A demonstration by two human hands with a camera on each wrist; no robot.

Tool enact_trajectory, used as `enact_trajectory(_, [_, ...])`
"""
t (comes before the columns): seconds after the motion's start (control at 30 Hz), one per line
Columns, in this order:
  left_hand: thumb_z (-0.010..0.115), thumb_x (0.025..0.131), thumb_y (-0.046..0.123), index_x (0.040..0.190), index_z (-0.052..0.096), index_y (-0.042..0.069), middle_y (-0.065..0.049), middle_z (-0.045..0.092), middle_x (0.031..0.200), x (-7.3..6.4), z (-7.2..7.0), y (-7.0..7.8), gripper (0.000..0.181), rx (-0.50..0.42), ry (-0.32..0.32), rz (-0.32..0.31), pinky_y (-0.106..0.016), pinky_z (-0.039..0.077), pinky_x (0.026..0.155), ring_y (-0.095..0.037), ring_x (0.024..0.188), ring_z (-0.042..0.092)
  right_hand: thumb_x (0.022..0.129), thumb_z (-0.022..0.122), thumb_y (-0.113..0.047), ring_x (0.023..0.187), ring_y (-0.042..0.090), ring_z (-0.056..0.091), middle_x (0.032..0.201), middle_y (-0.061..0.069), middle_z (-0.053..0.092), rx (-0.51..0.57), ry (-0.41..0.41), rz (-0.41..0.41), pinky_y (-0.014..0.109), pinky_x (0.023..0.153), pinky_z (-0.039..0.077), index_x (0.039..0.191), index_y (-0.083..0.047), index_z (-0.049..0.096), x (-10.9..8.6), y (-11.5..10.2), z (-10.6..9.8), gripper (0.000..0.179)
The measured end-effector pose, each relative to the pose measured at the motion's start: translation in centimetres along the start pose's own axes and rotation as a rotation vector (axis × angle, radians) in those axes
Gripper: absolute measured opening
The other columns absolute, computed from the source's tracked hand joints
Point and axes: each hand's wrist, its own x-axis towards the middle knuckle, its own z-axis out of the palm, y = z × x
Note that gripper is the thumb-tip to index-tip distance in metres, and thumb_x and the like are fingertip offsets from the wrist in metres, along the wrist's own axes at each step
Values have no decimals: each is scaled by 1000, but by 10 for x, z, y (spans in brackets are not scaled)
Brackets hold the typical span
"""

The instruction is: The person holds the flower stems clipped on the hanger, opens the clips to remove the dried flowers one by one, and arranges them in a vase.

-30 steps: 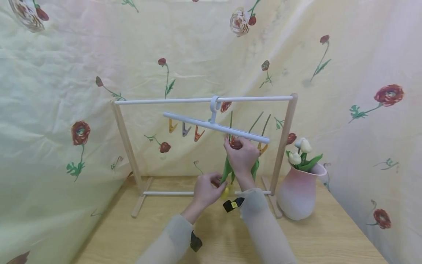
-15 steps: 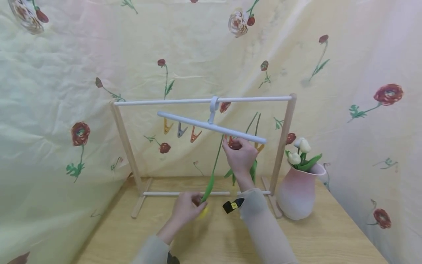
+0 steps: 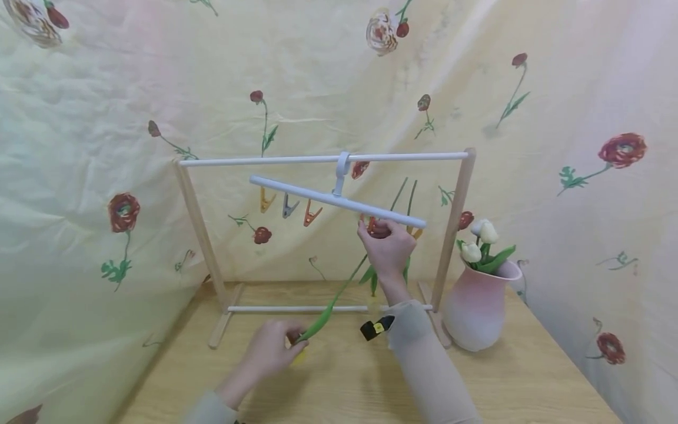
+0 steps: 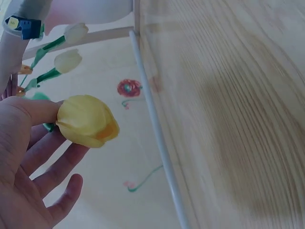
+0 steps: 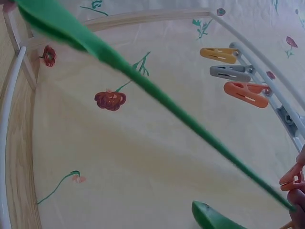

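Note:
My left hand (image 3: 270, 347) pinches a yellow tulip (image 4: 88, 121) just behind its bloom, palm and loose fingers showing in the left wrist view. Its green stem (image 3: 346, 284) slants up to the right, the tip ending by my right fingertips. Up at the low end of a tilted pale-blue hanger (image 3: 296, 189), my right hand (image 3: 389, 250) pinches an orange clip (image 5: 291, 179), partly hidden by the fingers. Two pale tulips (image 4: 67, 61) hang bloom-down beyond that hand. Yellow, grey (image 5: 229, 72) and orange (image 5: 245, 94) clips dangle from the raised left half.
The hanger hooks over the white top bar (image 3: 254, 161) of a wooden-legged rack on the table (image 3: 339, 383). A pink-and-white vase (image 3: 477, 309) with white tulips (image 3: 487, 232) stands at right. A lower bar (image 3: 296, 309) crosses near the tabletop. Flowered cloth hangs behind.
My left hand has drawn the yellow tulip down and left, out of the hanging group, and its stem tip has dropped below the hanger. My right hand stays at the clip; the hanger shifted slightly left.

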Motion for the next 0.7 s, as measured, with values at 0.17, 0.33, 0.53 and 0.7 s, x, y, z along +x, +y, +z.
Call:
enact_trajectory(0.17, [85,85,7,90,80,15,7,78,77,-10,-10,-12,11,66,16,56,-20,54,65,1,69,66,84,90,-22,69,27,80,84,16,81,-28,13,10,28,63,64,90,2,78,2,5,-5,27])
enact_trajectory(0.33, [88,82,8,88,82,17,9,78,79,-16,-15,-16,12,170,48,82,-24,56,71,1,72,66,86,89,-17,73,30,80,88,19,81,-5,-8,-9,41,68,66,95,6,79,3,11,-16,26])
enact_trajectory(0.53, [92,79,12,87,82,21,12,78,81,-9,-26,-9,15,293,110,120,-46,56,87,-1,76,67,90,82,-9,74,29,80,90,17,82,-81,-200,-166,42,69,66,99,3,79,7,0,-45,15])
enact_trajectory(0.7, [95,76,14,89,82,19,9,80,84,1,-40,-1,19,392,180,229,-45,58,83,-10,79,72,89,81,-6,74,22,79,90,12,82,-95,-462,-375,36,70,66,99,-1,80,10,-26,-68,11])
